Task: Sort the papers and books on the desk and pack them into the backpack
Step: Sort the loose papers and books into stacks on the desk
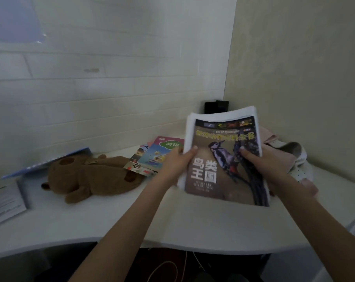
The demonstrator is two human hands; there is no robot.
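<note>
Both hands hold one bundle upright above the far right part of the white desk [111, 218]: a bird book [223, 159] with a woodpecker on its brown cover, and behind it a stack of white papers [223, 113] whose edges stick out past the book along the top and the left side. The left hand [177, 162] grips the bundle's left edge about halfway up, thumb curled over the front of the cover and the other fingers hidden behind. The right hand [260, 161] grips the right edge at about the same height, thumb likewise on the cover, fingers wrapped round the back. So the bundle sits between the two hands, its top edge tilted away towards the wall and its bottom edge just above the desk surface or touching it; which one cannot be told. Just behind and right of the bundle, against the corner of the walls, lies a pink backpack [278, 142], partly hidden by the right hand and wrist. Left of the bundle a few colourful textbooks [152, 157] lie fanned flat on the desk. Further left lies a brown plush bear [87, 178], touching the textbooks' left corner. A blue folder [46, 162] leans behind the bear, and printed sheets [3, 202] lie at the near left edge.
</note>
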